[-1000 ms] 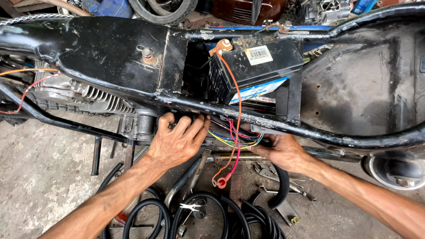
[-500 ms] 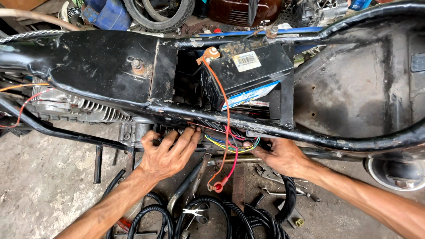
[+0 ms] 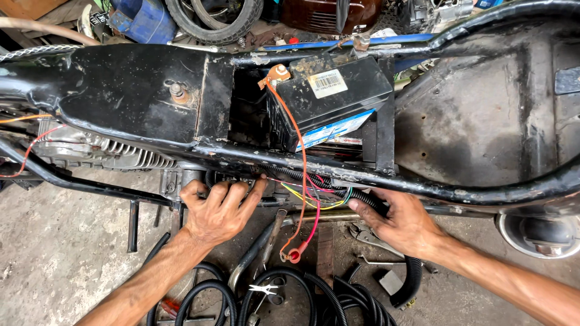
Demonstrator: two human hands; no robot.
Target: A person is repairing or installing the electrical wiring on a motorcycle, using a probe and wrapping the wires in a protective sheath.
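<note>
We worked on a stained, dusty concrete floor [image 3: 54, 271] in a cluttered workshop, with a tyre [image 3: 211, 18] and a blue container [image 3: 142, 21] behind the stripped black motorcycle frame [image 3: 133, 96]. Our left hand [image 3: 217, 211] reached under the frame rail, fingers curled against the wiring there. Our right hand [image 3: 405, 223] pinched the black corrugated conduit [image 3: 362, 198] beside the coloured wires [image 3: 314, 193], just below the black battery [image 3: 326, 96]. More corrugated hoses [image 3: 290, 299] and pliers [image 3: 365, 232] lay on the floor beneath.
</note>
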